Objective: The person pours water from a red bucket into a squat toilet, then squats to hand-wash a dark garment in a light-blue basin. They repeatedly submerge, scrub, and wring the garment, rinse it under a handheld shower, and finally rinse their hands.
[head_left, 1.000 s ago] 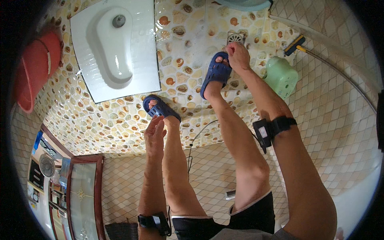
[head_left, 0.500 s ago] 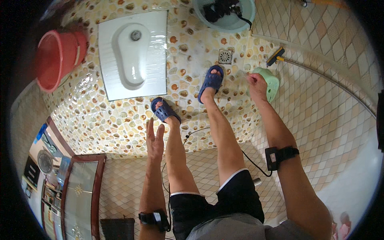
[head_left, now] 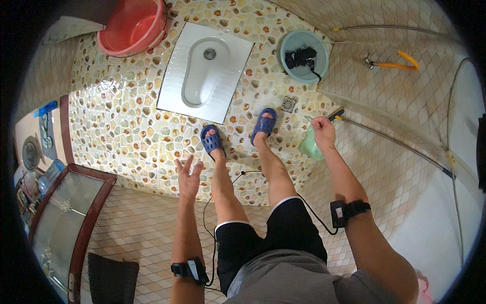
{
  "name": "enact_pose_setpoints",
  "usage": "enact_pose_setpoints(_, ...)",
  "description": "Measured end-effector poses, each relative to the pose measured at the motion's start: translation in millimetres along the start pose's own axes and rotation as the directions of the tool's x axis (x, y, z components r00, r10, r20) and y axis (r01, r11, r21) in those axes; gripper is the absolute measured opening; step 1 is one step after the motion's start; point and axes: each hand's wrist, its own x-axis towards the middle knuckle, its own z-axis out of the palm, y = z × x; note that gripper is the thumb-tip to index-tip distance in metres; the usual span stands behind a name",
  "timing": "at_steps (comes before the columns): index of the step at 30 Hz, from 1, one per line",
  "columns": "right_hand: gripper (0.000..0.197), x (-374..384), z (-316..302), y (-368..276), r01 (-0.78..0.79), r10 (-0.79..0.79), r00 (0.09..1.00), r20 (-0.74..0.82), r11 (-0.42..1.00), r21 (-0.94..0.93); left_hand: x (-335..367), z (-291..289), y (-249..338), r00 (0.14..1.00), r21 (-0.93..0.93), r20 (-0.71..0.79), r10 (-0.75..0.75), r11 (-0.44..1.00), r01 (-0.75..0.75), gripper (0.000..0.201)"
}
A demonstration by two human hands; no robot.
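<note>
Pale green scoop point(head_left: 309, 147) sits on the pebble floor point(head_left: 126, 137) just right of the blue-slippered right foot point(head_left: 264, 123). Right hand point(head_left: 323, 133) closes on it (handle hidden). Left hand point(head_left: 188, 175) hangs open, fingers spread, left of that foot.

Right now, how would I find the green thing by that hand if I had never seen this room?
Start at the white squat toilet set in the pebble floor. Go past the two blue sandals to the wall, where the right hand hangs. The pale green scoop sits just under it, the only mint-coloured thing on the floor.
</note>
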Motion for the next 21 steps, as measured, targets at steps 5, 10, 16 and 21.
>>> enact_pose_setpoints(5, 0.011, 3.7, -9.5, -45.4, 0.039, -0.033, 0.997, 0.068, 0.995, -0.089, -23.8, -30.1, -56.8, 0.992, -0.542, 0.084, -0.097, 0.831, 0.127, 0.065)
enact_pose_setpoints(10, 0.010, 6.1, 15.1, -84.5, 0.189, -0.179, 0.972, 0.149, 0.980, -0.054, -66.4, -45.6, -110.1, 0.971, -0.405, -0.107, -0.212, 0.901, 0.152, 0.057)
enact_pose_setpoints(16, 0.013, -3.7, 69.0, -169.1, 0.371, -0.307, 0.885, 0.350, 0.919, -0.131, -103.5, -79.2, -145.0, 0.940, -0.526, -0.137, -0.313, 0.827, 0.199, 0.045)
enact_pose_setpoints(21, 0.017, -45.3, 100.1, -254.6, 0.473, -0.412, 0.814, 0.409, 0.879, -0.055, -124.4, -113.7, -159.1, 0.906, -0.834, -0.087, -0.415, 0.527, 0.161, 0.054)
